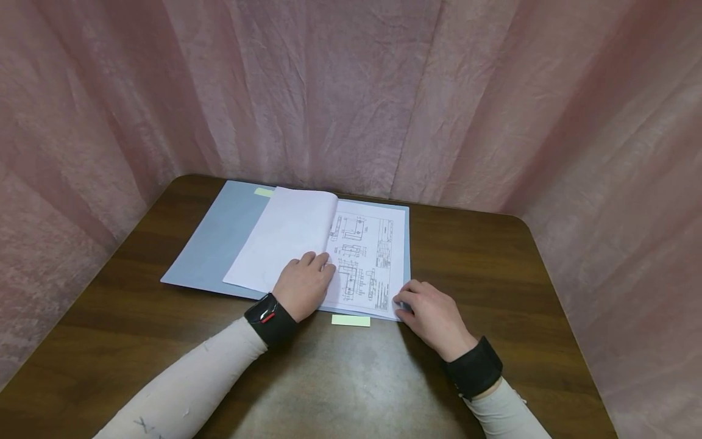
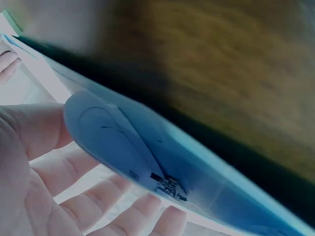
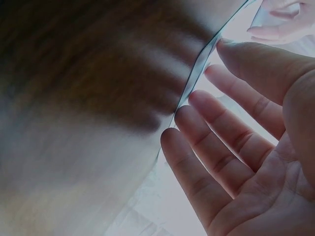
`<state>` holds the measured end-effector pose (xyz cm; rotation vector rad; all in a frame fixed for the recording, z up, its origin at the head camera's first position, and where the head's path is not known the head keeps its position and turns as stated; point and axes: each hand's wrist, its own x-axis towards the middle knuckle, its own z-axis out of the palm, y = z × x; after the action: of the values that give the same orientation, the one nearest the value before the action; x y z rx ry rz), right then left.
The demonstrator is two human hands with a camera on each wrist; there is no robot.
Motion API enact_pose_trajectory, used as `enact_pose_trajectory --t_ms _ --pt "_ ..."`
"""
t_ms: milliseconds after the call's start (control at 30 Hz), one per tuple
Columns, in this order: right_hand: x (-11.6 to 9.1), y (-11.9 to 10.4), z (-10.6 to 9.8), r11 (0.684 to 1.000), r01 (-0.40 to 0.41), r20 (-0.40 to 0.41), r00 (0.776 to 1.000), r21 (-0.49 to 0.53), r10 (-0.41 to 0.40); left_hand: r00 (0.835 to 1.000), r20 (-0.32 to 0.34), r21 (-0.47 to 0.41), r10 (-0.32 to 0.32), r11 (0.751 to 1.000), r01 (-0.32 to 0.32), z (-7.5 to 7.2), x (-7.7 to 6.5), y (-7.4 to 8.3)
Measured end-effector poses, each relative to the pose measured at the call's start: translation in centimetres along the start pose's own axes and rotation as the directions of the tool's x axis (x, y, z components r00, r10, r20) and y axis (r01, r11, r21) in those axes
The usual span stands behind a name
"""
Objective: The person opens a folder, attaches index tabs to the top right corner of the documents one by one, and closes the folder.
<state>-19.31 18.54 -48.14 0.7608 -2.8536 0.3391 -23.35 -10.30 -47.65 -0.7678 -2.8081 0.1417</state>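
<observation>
A light blue folder (image 1: pixel 205 244) lies spread on the table, with white sheets inside. The turned sheets show a blank back (image 1: pixel 287 225) on the left, bulging near the fold. To their right, a sheet with technical drawings (image 1: pixel 364 244) faces up. My left hand (image 1: pixel 304 285) rests on the turned sheets by the fold. In the left wrist view, its fairly straight fingers lie along a curved sheet (image 2: pixel 106 130). At the folder's lower right corner is my right hand (image 1: pixel 433 317), fingertips touching the edge. Those fingers (image 3: pixel 216 132) look nearly straight in the right wrist view.
A pale green sticky tab (image 1: pixel 351 321) sticks out below the folder's lower edge, and another tab (image 1: pixel 264 192) shows at the top left. The brown wooden table (image 1: pixel 482 256) has rounded far corners. Pink curtains (image 1: pixel 351 91) hang behind it and along both sides.
</observation>
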Motion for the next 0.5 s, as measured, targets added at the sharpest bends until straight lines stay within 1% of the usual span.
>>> enact_pose_trajectory --t_ms 267,400,500 --pt "0.0 0.0 0.1 1.000 -0.001 0.004 1.000 -0.006 0.001 0.999 -0.024 0.003 0.024 1.000 -0.024 -0.5 -0.1 0.5" --pt "0.0 0.0 0.0 1.000 0.000 0.003 1.000 -0.010 0.000 0.998 -0.039 -0.013 0.040 0.999 -0.041 -0.9 -0.1 0.9" --pt "0.0 0.0 0.0 1.000 0.000 0.004 1.000 -0.009 0.000 0.997 -0.050 -0.032 0.064 0.997 -0.066 -1.4 -0.3 1.4"
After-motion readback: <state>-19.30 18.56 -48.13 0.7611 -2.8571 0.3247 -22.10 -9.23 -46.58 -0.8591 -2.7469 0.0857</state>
